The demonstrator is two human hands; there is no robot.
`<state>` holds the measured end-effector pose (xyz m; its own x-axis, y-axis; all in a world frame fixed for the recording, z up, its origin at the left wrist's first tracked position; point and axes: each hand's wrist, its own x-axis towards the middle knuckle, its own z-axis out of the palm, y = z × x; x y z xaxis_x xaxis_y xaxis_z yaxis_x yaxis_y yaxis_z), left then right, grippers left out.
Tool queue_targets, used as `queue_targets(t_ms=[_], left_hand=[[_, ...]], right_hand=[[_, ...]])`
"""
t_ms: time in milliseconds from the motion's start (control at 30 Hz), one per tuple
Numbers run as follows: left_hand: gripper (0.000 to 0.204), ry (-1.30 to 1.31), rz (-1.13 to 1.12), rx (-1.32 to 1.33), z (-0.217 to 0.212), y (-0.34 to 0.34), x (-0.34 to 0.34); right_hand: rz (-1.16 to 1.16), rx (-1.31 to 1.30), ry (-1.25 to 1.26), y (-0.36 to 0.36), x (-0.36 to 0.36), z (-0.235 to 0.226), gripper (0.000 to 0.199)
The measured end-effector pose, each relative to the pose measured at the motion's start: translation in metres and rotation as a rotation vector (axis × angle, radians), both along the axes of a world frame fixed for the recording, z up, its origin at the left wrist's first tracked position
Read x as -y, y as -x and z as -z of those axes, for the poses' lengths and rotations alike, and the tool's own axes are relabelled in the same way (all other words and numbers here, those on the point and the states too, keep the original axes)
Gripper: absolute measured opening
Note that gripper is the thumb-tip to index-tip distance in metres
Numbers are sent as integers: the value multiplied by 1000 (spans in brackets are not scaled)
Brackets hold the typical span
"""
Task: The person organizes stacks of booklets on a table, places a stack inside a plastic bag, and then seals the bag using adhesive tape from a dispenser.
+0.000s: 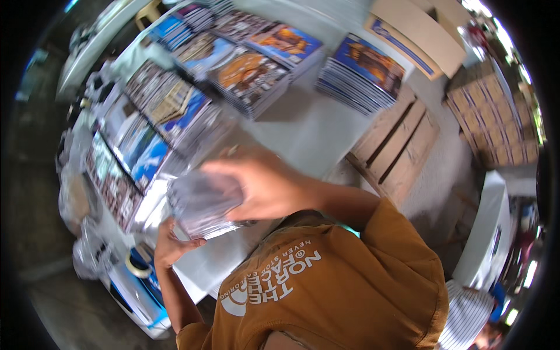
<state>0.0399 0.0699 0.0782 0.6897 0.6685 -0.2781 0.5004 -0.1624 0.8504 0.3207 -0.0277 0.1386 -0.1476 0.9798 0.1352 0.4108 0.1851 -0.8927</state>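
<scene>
Between my two hands is a thick bundle (pixel 204 201) with a dark grey top and shiny sides that look like clear plastic; motion blurs it, and what is inside cannot be made out. My right hand (pixel 259 178) grips its right side, fingers curled over the far edge. Closed at the near left corner is my left hand (pixel 175 242), its thumb along the lower edge. Just beyond lie stacks of picture-covered books (pixel 143 151), some with glossy plastic around them. Another book stack (pixel 248 81) with an orange round picture stands farther off.
A separate pile of blue-edged books (pixel 361 73) stands at the table's far right. Beyond it are an open cardboard box (pixel 417 35), a wooden pallet (pixel 396 143) and stacked cartons (pixel 493 114). Crumpled clear plastic (pixel 93 251) hangs along the left edge, near a tape roll (pixel 139 263).
</scene>
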Motion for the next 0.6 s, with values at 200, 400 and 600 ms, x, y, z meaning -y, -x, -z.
queue_targets(t_ms=[200, 400, 600], left_hand=[[61, -971, 404, 344, -84, -248, -36], [60, -1204, 355, 744, -42, -471, -20], [49, -1106, 522, 756, 34, -493, -24]], right_hand=[[745, 296, -391, -167, 107, -40, 71], [1182, 823, -690, -320, 132, 21, 64], [1006, 588, -375, -326, 159, 98, 66]])
